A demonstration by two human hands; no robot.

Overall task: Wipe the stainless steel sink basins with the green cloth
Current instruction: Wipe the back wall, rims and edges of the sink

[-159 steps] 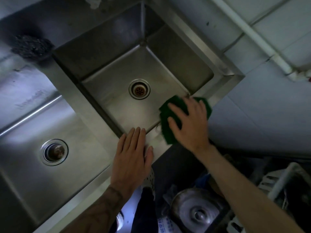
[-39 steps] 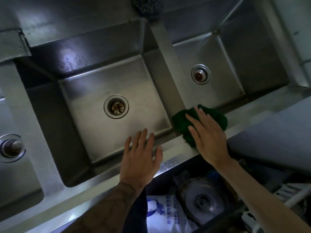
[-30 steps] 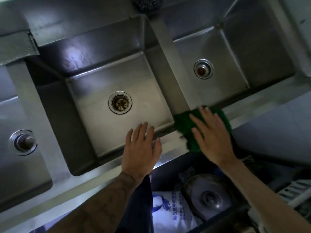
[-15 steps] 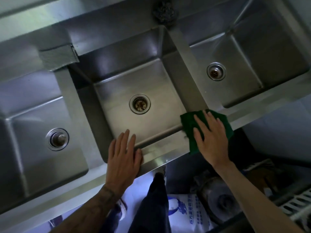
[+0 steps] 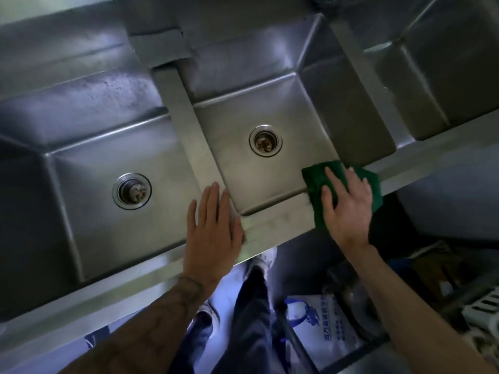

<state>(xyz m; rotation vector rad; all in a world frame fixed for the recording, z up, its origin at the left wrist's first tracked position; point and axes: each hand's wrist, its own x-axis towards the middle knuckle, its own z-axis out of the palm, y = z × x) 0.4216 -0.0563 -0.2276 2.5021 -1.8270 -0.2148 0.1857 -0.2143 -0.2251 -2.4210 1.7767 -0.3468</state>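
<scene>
Where the front rim [image 5: 272, 225] of the stainless steel sink unit passes the middle basin [image 5: 272, 168], the right hand [image 5: 347, 209] lies flat on the green cloth [image 5: 314, 182], fingers spread and extended, palm pressing down. That hand is not closed around anything; it bears on the cloth from above. The cloth sits on the rim at the near right corner of the middle basin, with its far edge hanging slightly over the basin opening and its right edge showing beyond the little finger.

The left hand [image 5: 213, 233] rests flat and open on the same rim, at the junction with the divider [image 5: 186, 122] that separates the left basin [image 5: 127, 163] from the middle basin. Its fingers lie together, pointing up along the divider; it grips nothing. The two hands are well apart, with a bare stretch of rim between them.

Each of these two basins has a round drain: left drain [image 5: 131, 190] and middle drain [image 5: 265, 140]. A third basin [image 5: 442, 76] is partly in view at upper right.

Below the rim, the person's dark trouser legs [image 5: 251, 327] and a shoe [image 5: 266, 259] are visible, beside a white bag with blue print [image 5: 324, 327] stored under the unit.
</scene>
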